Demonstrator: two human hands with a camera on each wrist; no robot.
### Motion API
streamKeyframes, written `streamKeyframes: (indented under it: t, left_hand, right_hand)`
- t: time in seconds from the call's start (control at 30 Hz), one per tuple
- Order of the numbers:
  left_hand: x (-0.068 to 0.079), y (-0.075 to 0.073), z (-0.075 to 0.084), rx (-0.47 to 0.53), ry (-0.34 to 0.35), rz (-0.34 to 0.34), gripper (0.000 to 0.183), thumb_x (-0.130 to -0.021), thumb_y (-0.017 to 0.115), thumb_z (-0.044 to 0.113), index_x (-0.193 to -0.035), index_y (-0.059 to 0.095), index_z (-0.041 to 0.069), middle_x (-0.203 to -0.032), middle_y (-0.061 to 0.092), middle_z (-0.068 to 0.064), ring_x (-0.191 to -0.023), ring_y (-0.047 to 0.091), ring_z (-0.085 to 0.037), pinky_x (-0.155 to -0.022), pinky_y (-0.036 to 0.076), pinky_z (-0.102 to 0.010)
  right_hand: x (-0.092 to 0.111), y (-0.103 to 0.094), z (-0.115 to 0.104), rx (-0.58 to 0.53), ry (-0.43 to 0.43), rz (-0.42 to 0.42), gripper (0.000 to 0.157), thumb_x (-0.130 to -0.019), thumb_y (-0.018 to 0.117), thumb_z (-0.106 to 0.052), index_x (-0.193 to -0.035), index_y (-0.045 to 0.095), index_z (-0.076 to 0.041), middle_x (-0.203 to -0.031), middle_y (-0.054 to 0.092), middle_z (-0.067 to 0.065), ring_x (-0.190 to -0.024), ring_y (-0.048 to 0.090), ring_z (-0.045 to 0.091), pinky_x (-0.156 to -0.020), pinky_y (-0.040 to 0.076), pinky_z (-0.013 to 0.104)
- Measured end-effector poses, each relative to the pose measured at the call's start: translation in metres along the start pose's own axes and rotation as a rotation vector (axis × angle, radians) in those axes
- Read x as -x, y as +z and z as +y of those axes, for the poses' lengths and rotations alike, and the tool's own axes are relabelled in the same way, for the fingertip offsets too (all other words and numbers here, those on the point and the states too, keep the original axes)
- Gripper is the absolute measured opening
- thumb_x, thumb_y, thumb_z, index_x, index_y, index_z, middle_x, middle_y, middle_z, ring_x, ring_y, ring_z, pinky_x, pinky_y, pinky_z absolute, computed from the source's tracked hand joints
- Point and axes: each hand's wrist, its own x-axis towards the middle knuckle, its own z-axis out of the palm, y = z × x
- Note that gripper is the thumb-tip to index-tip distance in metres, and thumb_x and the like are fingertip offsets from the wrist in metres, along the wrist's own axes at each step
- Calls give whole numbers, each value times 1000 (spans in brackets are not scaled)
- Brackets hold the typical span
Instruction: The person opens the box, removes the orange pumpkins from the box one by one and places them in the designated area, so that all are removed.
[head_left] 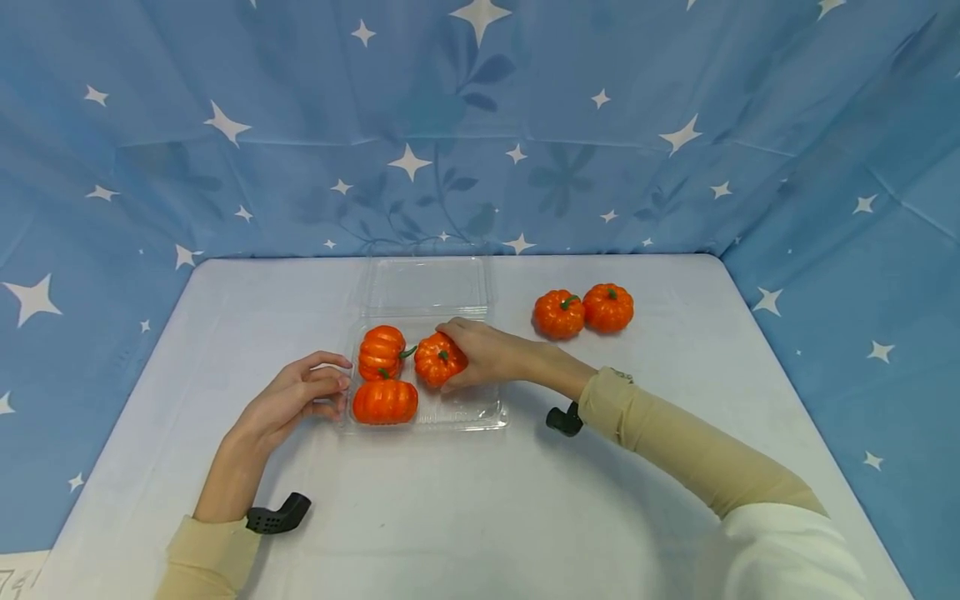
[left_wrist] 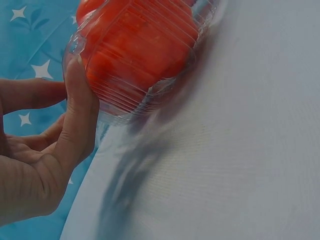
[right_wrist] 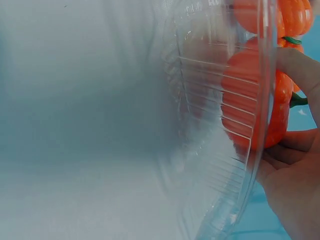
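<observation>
A clear plastic clamshell container [head_left: 465,417] lies on the table with its lid [head_left: 429,283] folded back. My right hand [head_left: 487,354] grips a small orange toy pumpkin [head_left: 438,360] over the right half of the base, thumb and fingers on opposite sides of it. Two more toy pumpkins sit in the left half: one at the back [head_left: 381,352], another in front [head_left: 385,402]. At the container's left rim, my left hand [head_left: 288,396] has loosely bent fingers. Its thumb [left_wrist: 77,100] touches the rim in the left wrist view.
Behind and right of the container, two further toy pumpkins, one on the left [head_left: 558,314] and one on the right [head_left: 608,307], sit side by side on the white table [head_left: 465,508]. A blue star-patterned curtain [head_left: 480,167] hangs along the table's back and sides.
</observation>
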Motion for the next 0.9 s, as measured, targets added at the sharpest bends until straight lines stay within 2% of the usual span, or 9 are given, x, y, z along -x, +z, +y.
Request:
streamKeyframes:
  t: [0.3,0.63,0.9]
  left_hand:
    - [0,3,0,3,1,-5,41,-103,55,7,-137,40,-10,-88,67,-2,-71,63,-15,-68,61,-29]
    - [0,2,-1,0,-1,-3,40,-103,55,7,-137,41,-9,-87,67,-2,-70,63,-15,-68,61,-28]
    - [-1,-1,-1,1,5,-7,39,-103,55,8,-136,42,-9,-87,67,0,-71,63,-14,-69,61,-29]
  right_hand:
    - [10,-5,3,-32,4,17,90,-86,84,-37,-153,39,3,-148,52,14,-134,54,28,-111,50,44]
    - [21,-12,5,-20,0,52,90,-85,84,-37,-153,39,3,-151,50,17,-138,52,31,-112,48,44]
    - [28,-20,3,-30,10,70,90,-85,84,-37,-152,40,2,-148,53,15,-133,56,29,-108,52,43]
